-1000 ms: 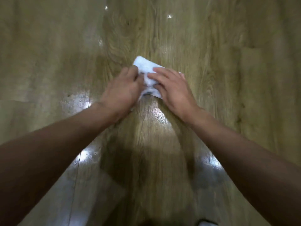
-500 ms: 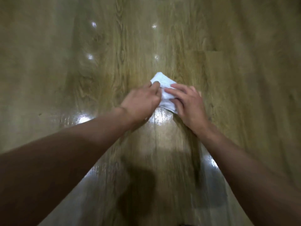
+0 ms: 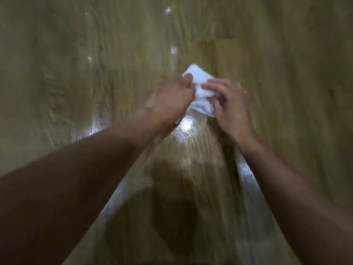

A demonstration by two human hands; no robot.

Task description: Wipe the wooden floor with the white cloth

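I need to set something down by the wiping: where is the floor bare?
Bare wooden floor lies left of the left hand, right of the right hand, and beyond the white cloth. It is crowded only at the centre, where both hands hold the cloth.

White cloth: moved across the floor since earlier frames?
Yes. The white cloth slid right across the wooden floor: the plank joint, earlier far to its right, now sits directly beyond it.

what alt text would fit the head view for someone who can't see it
A left hand and right hand grip a crumpled white cloth on a glossy wooden floor, seen from above. The picture is motion-blurred.
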